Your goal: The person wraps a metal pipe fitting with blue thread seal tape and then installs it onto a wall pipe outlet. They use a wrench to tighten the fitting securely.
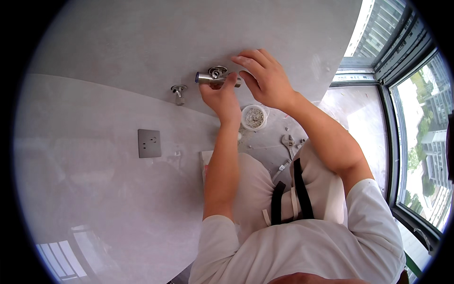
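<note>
My left hand point(221, 102) is closed around a chrome tap body point(206, 78), a short horizontal cylinder with a blue ring at its left end. The thumb lies across its right part, and the fingers behind it are mostly hidden. Just beyond the tap, a round chrome flange point(217, 69) sits against the grey wall. To the right of the tap is my right hand point(267, 80), its thumb and fingers apart and nothing visible between them. Its fingertips are close to the wall. A smaller chrome valve point(179, 94) projects from the wall to the left.
A white tub of small pale pieces point(254, 118) stands on the floor below my hands. An adjustable wrench point(289, 144) lies right of it, near my knees. A grey wall socket point(149, 143) is at the left. Dark-framed windows point(390, 118) line the right side.
</note>
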A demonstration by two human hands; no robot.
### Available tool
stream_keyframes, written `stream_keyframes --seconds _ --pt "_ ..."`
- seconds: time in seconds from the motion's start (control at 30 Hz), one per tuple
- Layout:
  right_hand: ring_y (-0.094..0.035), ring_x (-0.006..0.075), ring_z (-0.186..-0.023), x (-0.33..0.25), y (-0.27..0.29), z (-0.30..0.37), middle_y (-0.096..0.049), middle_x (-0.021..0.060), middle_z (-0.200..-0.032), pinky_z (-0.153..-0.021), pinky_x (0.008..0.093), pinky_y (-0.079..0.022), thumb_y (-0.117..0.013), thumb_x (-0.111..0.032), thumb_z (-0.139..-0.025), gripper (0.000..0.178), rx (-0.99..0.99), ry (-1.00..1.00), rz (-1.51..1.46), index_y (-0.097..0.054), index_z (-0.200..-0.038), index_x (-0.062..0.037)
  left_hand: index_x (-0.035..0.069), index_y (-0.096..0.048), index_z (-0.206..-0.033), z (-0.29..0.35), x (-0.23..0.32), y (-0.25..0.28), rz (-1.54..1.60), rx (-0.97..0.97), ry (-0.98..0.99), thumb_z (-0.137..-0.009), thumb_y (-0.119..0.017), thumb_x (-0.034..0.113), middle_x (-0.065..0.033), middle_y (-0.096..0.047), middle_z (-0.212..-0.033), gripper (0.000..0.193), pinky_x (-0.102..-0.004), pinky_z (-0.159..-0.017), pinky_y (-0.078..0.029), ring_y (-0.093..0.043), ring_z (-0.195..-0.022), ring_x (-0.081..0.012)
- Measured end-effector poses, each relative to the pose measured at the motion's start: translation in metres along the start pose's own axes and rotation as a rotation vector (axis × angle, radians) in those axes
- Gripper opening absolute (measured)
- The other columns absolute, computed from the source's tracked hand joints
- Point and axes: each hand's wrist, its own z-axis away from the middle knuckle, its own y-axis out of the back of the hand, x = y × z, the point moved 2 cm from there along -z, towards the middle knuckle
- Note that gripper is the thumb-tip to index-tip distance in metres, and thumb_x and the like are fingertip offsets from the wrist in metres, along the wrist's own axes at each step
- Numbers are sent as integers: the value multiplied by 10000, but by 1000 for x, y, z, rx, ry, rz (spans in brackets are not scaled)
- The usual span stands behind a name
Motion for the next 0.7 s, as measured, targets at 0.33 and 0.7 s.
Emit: stream_keyframes --seconds 0.33,0.7 --pt "-692 328 -874 0 -19 0 -716 135 -1105 -746 424 -560 -711 -223 -979 334 -24 -247 -185 -668 -1243 -24 67 -533 -989 -13 26 16 -1257 -277 -764 -741 -778 36 -133 -577 -1020 349 -530 -879 -388 -534 -1006 -374" --pt "-651 201 -570 -16 -52 -22 -703 107 -708 -591 375 -532 -637 -588 -1009 628 -239 -872 -199 -758 -937 25 25 -561 -1158 0 12 37 389 162 590 -998 -693 280 -111 -657 -1079 329 -389 -780 -531 -641 -879 -217"
